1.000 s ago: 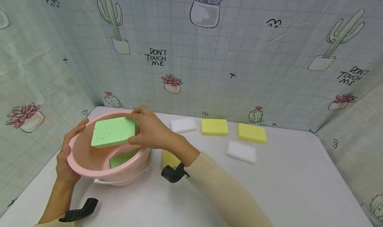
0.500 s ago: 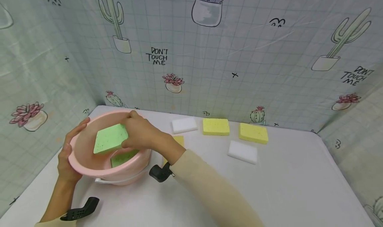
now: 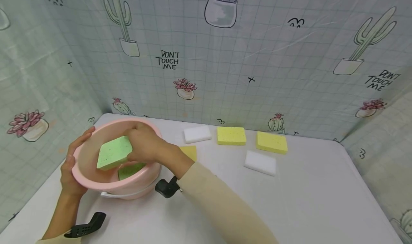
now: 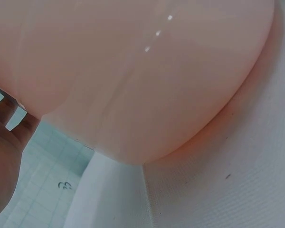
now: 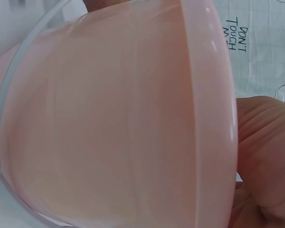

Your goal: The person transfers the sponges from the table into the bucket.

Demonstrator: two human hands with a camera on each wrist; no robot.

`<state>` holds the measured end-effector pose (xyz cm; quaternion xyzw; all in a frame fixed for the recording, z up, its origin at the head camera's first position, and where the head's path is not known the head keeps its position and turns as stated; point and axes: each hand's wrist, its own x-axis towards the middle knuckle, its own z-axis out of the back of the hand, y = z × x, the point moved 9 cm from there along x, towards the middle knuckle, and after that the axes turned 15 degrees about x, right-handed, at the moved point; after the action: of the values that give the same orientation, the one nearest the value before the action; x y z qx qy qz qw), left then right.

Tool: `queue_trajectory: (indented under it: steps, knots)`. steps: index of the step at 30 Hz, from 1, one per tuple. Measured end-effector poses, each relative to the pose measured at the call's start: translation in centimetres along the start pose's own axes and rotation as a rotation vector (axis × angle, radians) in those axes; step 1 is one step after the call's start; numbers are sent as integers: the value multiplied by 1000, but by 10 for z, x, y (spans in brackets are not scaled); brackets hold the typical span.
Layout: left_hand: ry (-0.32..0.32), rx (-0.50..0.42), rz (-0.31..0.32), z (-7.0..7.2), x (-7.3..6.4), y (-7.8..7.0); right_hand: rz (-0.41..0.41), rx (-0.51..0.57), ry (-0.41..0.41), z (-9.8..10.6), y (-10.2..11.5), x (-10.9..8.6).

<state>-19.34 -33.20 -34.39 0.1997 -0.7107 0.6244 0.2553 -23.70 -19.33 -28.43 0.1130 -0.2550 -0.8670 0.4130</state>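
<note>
Gripping green sponge (image 3: 112, 153) with right hand (image 3: 143, 144), thumb and fingers pinched on its right end, sponge inside the mouth of the pink bucket (image 3: 146, 178). Can't tell if it touches the inner wall. Left hand (image 3: 72, 169) holds the bucket at its left side, fingers spread along the rim. Hands apart, one on each side of the bucket mouth. Second green sponge (image 3: 128, 171) sits lower in the bucket, near side, partly hidden by the rim. White handle (image 3: 111, 195) hangs down along the near outside wall. Bucket is at the left of the white table (image 3: 322, 187). Right of it, far row left to right: white sponge (image 3: 197, 134), yellow sponge (image 3: 231, 135), another yellow sponge (image 3: 271, 142), all well apart from the bucket. One more white sponge (image 3: 260, 162) lies nearer, just in front of the right-hand yellow one. Third yellow piece (image 3: 189, 152) shows partly behind the right forearm, rest hidden. Left wrist view: mostly bucket wall, fingers at left edge. Right wrist view: bucket wall and handle, hand beyond the rim; sponge hidden there. Cactus-print cloth (image 3: 225, 58) hangs at the far side.
</note>
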Motion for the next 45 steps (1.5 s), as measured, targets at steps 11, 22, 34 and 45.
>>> queue_trajectory:
  steps: [11, 22, 34, 45]
  knots:
    - [5, -1, -7, -2, 1, 0, -73, 30, 5, 1, -6, -2]
    - [14, -12, -14, -4, 1, 2, -136, 20, 19, 1, -12, -4]
    - [2, -9, 0, -2, -1, 2, -19, 155, -31, 21, -11, -25]
    - [9, -16, -6, 0, -2, 0, 134, 322, -200, 57, -26, -68]
